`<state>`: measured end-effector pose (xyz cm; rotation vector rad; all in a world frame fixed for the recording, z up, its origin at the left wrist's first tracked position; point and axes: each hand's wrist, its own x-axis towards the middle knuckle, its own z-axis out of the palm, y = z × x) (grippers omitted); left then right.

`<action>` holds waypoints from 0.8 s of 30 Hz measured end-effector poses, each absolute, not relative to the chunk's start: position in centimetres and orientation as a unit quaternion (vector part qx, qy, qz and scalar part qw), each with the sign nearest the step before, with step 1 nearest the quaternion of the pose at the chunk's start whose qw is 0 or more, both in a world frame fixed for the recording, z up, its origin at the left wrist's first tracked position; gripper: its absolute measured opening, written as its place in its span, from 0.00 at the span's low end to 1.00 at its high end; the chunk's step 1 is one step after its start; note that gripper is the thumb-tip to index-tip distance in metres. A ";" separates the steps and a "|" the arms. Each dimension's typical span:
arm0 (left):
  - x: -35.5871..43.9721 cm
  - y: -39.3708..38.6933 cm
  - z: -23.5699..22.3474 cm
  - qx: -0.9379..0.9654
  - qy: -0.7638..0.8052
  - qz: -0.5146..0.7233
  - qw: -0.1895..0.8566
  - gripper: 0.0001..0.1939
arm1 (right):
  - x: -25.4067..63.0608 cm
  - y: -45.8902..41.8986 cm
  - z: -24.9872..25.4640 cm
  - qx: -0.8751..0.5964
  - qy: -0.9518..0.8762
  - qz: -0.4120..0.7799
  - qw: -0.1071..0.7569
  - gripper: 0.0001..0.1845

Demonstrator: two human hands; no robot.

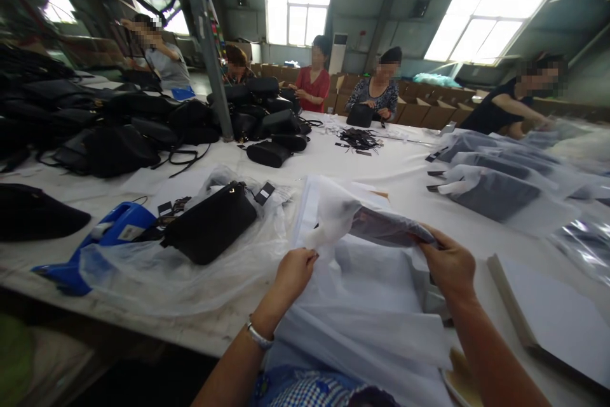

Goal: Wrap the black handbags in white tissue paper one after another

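In front of me a dark bag (386,225) is wrapped in thin white translucent wrapping (333,213) and held up above the table. My right hand (448,261) is closed on its right end, thumb on top. With a pinch, my left hand (296,272) grips the white wrapping at the left end. Sheets of white wrapping (366,324) lie beneath both hands. Left of them, a black handbag (210,223) with a dark tag (264,193) rests on crumpled clear plastic (190,280).
A blue tape dispenser (109,235) stands at the left. Black bags (114,146) are heaped behind it, near a metal post (212,64). Wrapped bags (495,194) lie at the right, beyond a stack of white boards (553,318). Several co-workers (376,89) are across the table.
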<state>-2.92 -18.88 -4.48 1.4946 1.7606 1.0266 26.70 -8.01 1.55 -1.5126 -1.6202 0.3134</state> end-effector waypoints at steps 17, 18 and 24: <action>-2.9 -17.7 -6.0 0.496 0.618 0.499 0.351 0.13 | 24.6 -7.7 2.5 -0.517 -0.823 -0.045 0.233 0.33; -2.9 -17.7 -6.0 0.493 0.615 0.503 0.354 0.13 | 23.7 -8.2 3.3 -0.484 -0.831 -0.064 0.267 0.33; -2.8 -17.7 -6.2 0.478 0.582 0.534 0.385 0.14 | 16.3 -10.6 4.2 -0.278 -0.902 0.144 0.297 0.15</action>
